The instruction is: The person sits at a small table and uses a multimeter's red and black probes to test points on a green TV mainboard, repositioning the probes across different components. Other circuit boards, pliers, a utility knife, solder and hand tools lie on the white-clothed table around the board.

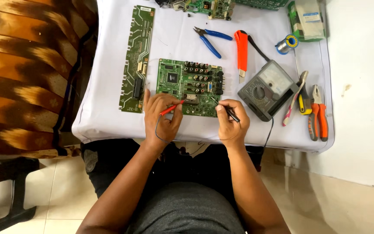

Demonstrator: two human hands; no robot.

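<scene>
A green circuit board point(182, 80) with several round connectors lies on the white-covered table point(109, 117). My left hand point(161, 117) grips a red test probe point(172, 107) whose tip touches the board's near edge. My right hand point(231, 121) pinches a black test probe point(230, 113), its thin tip resting on the board's near right corner. Leads run from both probes toward a grey analogue multimeter point(268, 89) just right of the board.
A long narrow green board point(137, 56) lies left. Blue cutters point(211, 39), an orange utility knife point(241, 50), a solder spool point(288, 43), several pliers point(318, 115) and a green box point(306, 19) sit behind and to the right. A patterned chair point(27, 73) stands on the left.
</scene>
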